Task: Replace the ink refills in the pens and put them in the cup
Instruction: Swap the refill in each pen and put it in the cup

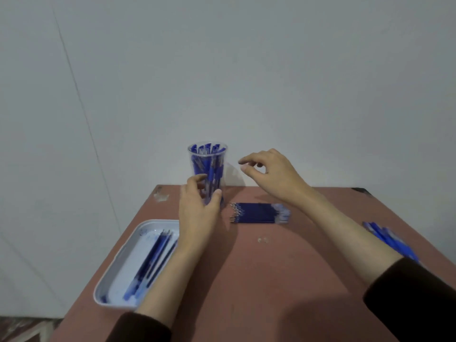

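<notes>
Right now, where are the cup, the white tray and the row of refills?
cup (209, 164): head view, upper clear wall.
white tray (124, 257): head view, left wall.
row of refills (256, 213): head view, blue middle.

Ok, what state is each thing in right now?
cup: upright, packed with blue pens
left hand: grips the cup
right hand: beside the cup, holding nothing
refill row: flat on the table
tray: holds several refills
loose pens: lying at table's right edge
</notes>
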